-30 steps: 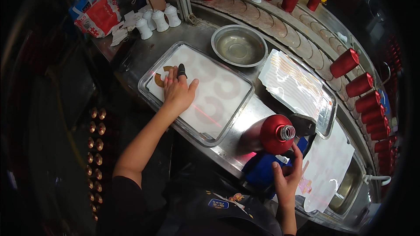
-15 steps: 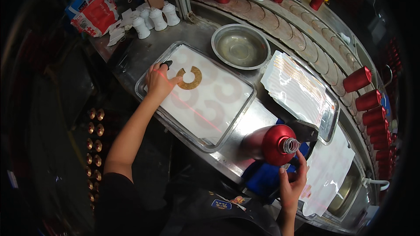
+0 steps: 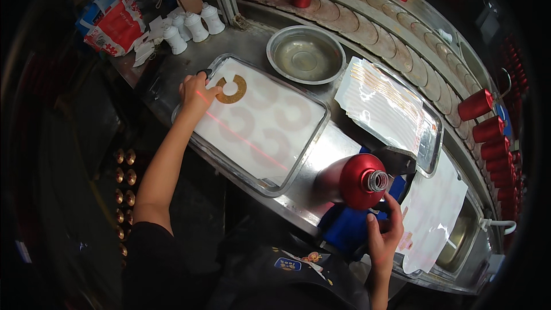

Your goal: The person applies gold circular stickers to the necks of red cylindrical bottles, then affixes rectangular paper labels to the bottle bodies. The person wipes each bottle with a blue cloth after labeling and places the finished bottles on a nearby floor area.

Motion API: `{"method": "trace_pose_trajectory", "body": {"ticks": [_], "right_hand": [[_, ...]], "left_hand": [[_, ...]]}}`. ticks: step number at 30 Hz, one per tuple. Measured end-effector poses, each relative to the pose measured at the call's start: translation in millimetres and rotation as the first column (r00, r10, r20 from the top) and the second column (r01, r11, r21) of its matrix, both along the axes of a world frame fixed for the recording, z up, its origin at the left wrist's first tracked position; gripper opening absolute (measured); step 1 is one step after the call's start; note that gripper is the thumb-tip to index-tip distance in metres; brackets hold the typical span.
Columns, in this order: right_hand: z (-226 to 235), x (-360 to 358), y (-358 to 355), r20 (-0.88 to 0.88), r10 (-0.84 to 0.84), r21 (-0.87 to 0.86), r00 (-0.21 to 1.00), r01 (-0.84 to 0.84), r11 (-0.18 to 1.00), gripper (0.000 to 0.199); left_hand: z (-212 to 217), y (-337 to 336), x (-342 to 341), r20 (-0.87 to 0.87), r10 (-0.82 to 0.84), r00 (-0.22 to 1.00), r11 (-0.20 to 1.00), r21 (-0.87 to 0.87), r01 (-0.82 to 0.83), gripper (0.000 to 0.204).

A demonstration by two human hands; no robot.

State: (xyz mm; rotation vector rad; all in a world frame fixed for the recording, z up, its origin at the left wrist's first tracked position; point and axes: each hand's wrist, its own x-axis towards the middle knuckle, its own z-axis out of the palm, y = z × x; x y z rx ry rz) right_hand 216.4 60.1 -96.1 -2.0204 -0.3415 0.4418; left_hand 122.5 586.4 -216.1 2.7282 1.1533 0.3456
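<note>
My left hand reaches over the far-left edge of a metal tray. Its thumb presses on the edge of a gold C-shaped decal, the fingers curled beside it; a black band circles one finger. White translucent sheets line the tray, and more C shapes show faintly through them. Toward the right, a glossy red bottle lies tilted, its open clear threaded neck facing me. My right hand is beside its shoulder, thumb and index finger apart, the index fingertip at or almost at the bottle.
A metal basin of liquid stands behind the tray. Another tray with shiny sheets lies to its right, above blue cloth. Round conveyor plates curve along the back, with red bottles beyond. White bottles stand back left.
The view has shifted a little. My left hand and the gold decal have moved slightly toward the tray's far-left corner. My right hand keeps nearly the same place beside the bottle.
</note>
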Motion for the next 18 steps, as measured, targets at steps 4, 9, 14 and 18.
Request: {"method": "trace_pose_trajectory", "body": {"ticks": [4,9,14,18], "right_hand": [[0.4,-4.8,-0.7,-0.004,-0.020,0.023,1.000,0.020,1.000,0.054],[6.8,-13.0,-3.2,0.003,-0.029,0.035,1.000,0.029,0.999,0.053],[17.0,-30.8,-5.9,0.041,-0.012,0.046,0.999,0.010,0.999,0.052],[27.9,-49.7,-2.7,0.009,0.083,0.023,0.997,-0.083,0.996,0.051]], "left_hand": [[-3.3,13.8,9.5,-0.036,0.113,0.993,0.989,-0.090,-0.116,0.030],[-21.6,29.6,17.1,0.034,0.264,0.964,0.951,-0.174,-0.254,0.021],[-26.0,33.8,13.6,0.191,0.280,0.941,0.951,-0.186,-0.246,0.022],[-4.0,16.9,0.0,0.238,0.151,0.959,0.964,-0.252,-0.089,0.027]]}}
